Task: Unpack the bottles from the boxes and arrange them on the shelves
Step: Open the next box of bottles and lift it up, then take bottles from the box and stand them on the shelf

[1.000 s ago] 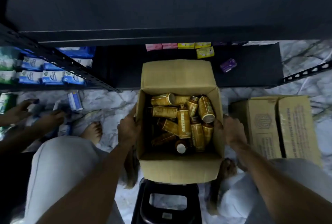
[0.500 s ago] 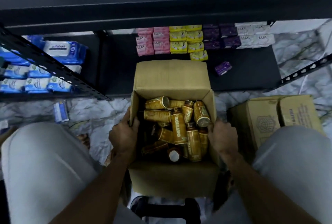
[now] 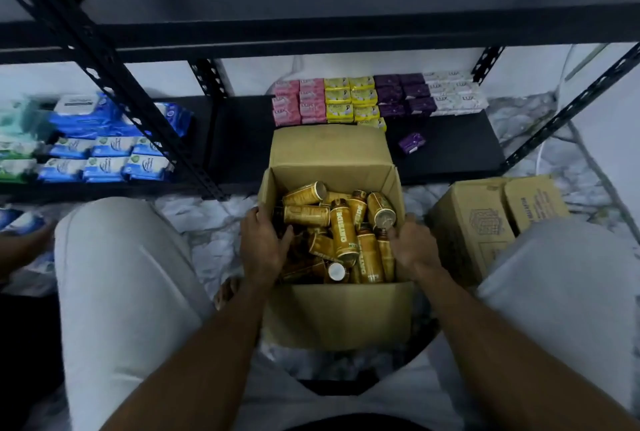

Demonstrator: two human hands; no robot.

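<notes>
An open cardboard box stands on the floor between my knees, its flaps folded out. Inside lie several gold-and-brown bottles in a loose heap, most on their sides, one showing a white cap. My left hand grips the box's left wall, fingers curled inside over the bottles. My right hand grips the right wall, its fingertips beside a bottle's neck. Just beyond the box runs the low black shelf.
Stacked pink, yellow, purple and white soap packs fill the back of the shelf; a loose purple one lies in front. Blue wipe packs sit left. A closed carton stands right. Another person's hand is at far left.
The view has tilted up, showing more of the shelf. My hands have slid from the outside of the box onto its side walls, fingers now inside. The box has stayed put.
</notes>
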